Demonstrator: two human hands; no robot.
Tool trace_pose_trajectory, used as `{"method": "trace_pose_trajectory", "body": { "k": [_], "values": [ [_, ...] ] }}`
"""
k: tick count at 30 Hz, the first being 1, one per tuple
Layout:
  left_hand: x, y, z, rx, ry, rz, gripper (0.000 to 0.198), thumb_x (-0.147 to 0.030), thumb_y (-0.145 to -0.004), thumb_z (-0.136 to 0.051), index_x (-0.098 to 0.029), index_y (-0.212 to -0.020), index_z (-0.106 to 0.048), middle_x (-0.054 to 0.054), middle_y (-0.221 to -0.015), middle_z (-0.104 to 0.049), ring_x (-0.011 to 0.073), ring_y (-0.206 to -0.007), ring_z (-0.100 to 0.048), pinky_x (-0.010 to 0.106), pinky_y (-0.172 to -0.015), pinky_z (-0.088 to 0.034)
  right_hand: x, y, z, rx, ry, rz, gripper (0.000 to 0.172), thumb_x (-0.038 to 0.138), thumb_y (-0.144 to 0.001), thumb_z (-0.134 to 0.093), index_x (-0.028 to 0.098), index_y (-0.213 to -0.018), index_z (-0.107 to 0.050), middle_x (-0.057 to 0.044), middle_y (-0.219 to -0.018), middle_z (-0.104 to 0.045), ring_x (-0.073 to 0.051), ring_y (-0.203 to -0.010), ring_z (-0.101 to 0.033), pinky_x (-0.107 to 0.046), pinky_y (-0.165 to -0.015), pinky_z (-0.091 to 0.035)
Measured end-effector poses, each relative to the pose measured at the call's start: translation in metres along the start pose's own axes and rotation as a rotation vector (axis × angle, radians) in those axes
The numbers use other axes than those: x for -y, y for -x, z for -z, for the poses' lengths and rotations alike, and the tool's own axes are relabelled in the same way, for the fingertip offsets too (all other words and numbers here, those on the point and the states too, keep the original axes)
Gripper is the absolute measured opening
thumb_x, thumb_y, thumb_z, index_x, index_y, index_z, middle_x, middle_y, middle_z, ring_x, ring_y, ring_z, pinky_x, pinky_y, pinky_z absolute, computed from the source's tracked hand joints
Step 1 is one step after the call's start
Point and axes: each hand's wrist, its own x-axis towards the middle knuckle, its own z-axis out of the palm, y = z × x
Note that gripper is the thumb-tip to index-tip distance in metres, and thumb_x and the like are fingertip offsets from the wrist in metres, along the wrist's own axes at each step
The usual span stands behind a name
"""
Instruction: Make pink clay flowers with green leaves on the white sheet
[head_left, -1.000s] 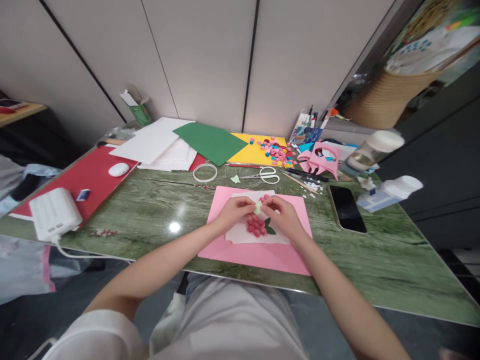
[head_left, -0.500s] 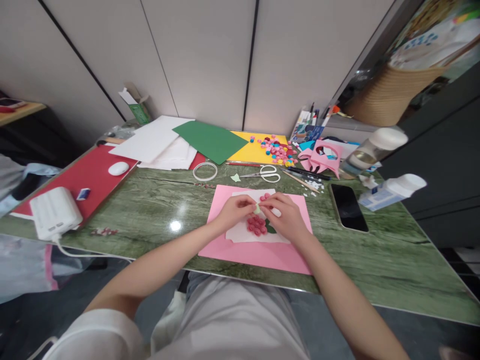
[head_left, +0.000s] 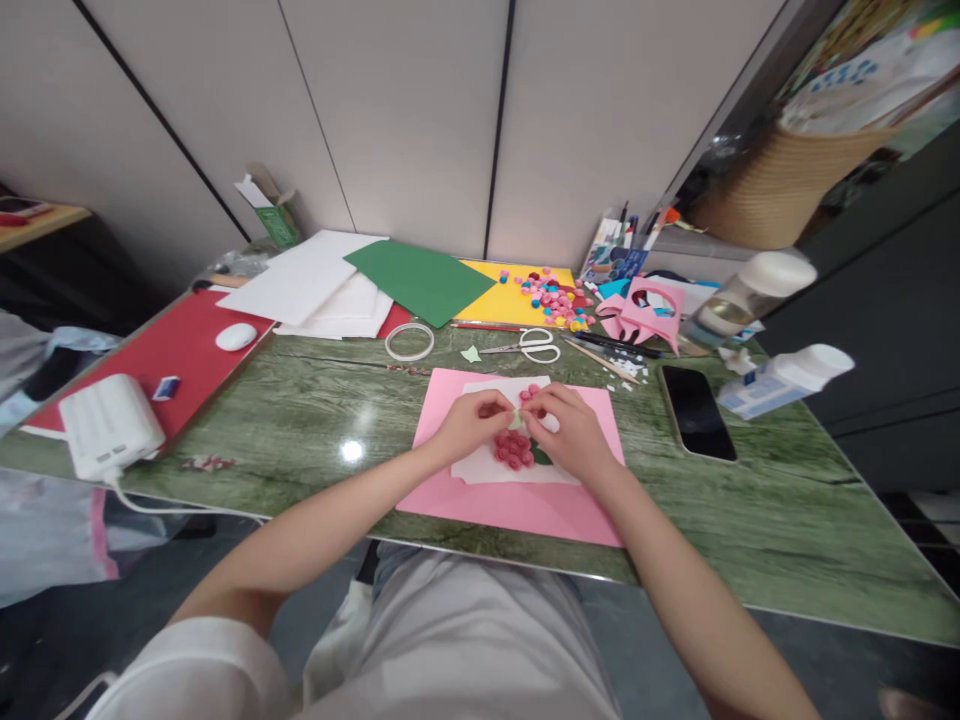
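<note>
My left hand (head_left: 474, 424) and my right hand (head_left: 568, 428) meet over a white sheet, their fingertips pinched on a small light green paper piece (head_left: 516, 421). Beneath them, the white sheet (head_left: 480, 466) rests on a larger pink sheet (head_left: 510, 515). A cluster of pink paper rolls (head_left: 514, 450) sits on the white sheet just below my fingertips. Beside it lies a dark green paper leaf (head_left: 538, 455), partly hidden by my right hand. More pink rolls (head_left: 531, 392) show above my fingers.
Scissors (head_left: 525, 347), a pale green scrap (head_left: 471, 354) and a tape roll (head_left: 409, 342) lie beyond the pink sheet. Many coloured paper rolls (head_left: 555, 300) cover yellow paper. A phone (head_left: 697, 413) and bottles (head_left: 787, 383) stand right; a power bank (head_left: 112, 425) lies left.
Both hands stay nearly in place over the sheet. My fingertips shift slightly on the light green paper piece, which is turned a little.
</note>
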Motion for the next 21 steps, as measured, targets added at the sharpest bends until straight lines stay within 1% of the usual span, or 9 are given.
{"method": "trace_pose_trajectory", "body": {
  "k": [4, 7, 12, 15, 18, 21],
  "values": [
    [0.0016, -0.0008, 0.0005, 0.015, 0.032, 0.024, 0.008, -0.022, -0.069, -0.054, -0.015, -0.069, -0.057, -0.001, -0.061, -0.055, 0.0097, -0.054, -0.052, 0.022, -0.056, -0.041, 0.0002, -0.0009, 0.0005, 0.002, 0.009, -0.002, 0.007, 0.020, -0.079, -0.051, 0.021, -0.076, -0.057, -0.003, -0.078, -0.055, -0.017, -0.079, -0.053, -0.032, -0.074, -0.040],
    [0.0008, -0.0009, 0.0005, 0.022, 0.054, 0.063, 0.009, -0.023, -0.069, -0.055, -0.014, -0.069, -0.056, -0.001, -0.058, -0.054, 0.0099, -0.051, -0.052, 0.022, -0.052, -0.041, -0.0019, -0.0019, 0.0034, -0.020, 0.010, -0.015, 0.007, 0.018, -0.078, -0.051, 0.021, -0.077, -0.057, -0.003, -0.078, -0.054, -0.016, -0.076, -0.052, -0.032, -0.073, -0.040],
    [-0.0024, 0.0000, 0.0001, 0.012, 0.059, 0.098, 0.011, -0.025, -0.069, -0.057, -0.014, -0.070, -0.055, -0.001, -0.055, -0.053, 0.0107, -0.049, -0.053, 0.021, -0.046, -0.038, -0.0058, -0.0019, 0.0094, -0.063, -0.012, -0.026, 0.008, 0.021, -0.078, -0.052, 0.022, -0.080, -0.059, -0.003, -0.079, -0.056, -0.016, -0.075, -0.054, -0.032, -0.071, -0.041],
    [-0.0018, 0.0000, 0.0002, 0.022, 0.071, 0.089, 0.011, -0.025, -0.070, -0.056, -0.014, -0.070, -0.055, -0.002, -0.055, -0.053, 0.0101, -0.049, -0.053, 0.022, -0.049, -0.040, -0.0046, -0.0002, 0.0087, -0.040, 0.001, 0.009, 0.009, 0.023, -0.080, -0.052, 0.023, -0.082, -0.061, -0.004, -0.082, -0.058, -0.017, -0.081, -0.054, -0.032, -0.074, -0.040],
    [0.0004, -0.0007, 0.0007, 0.034, 0.075, 0.056, 0.010, -0.023, -0.070, -0.055, -0.014, -0.070, -0.056, -0.001, -0.057, -0.054, 0.0097, -0.049, -0.053, 0.022, -0.051, -0.042, -0.0030, 0.0014, 0.0049, -0.013, 0.054, 0.080, 0.010, 0.024, -0.080, -0.053, 0.023, -0.084, -0.062, -0.004, -0.085, -0.059, -0.018, -0.087, -0.054, -0.034, -0.078, -0.039],
    [0.0013, -0.0010, 0.0009, 0.033, 0.061, 0.036, 0.009, -0.022, -0.070, -0.055, -0.013, -0.071, -0.056, -0.001, -0.059, -0.054, 0.0096, -0.051, -0.053, 0.021, -0.050, -0.041, -0.0031, 0.0018, 0.0014, -0.014, 0.093, 0.123, 0.010, 0.024, -0.081, -0.052, 0.022, -0.084, -0.061, -0.005, -0.084, -0.059, -0.018, -0.089, -0.054, -0.033, -0.078, -0.039]
  ]
}}
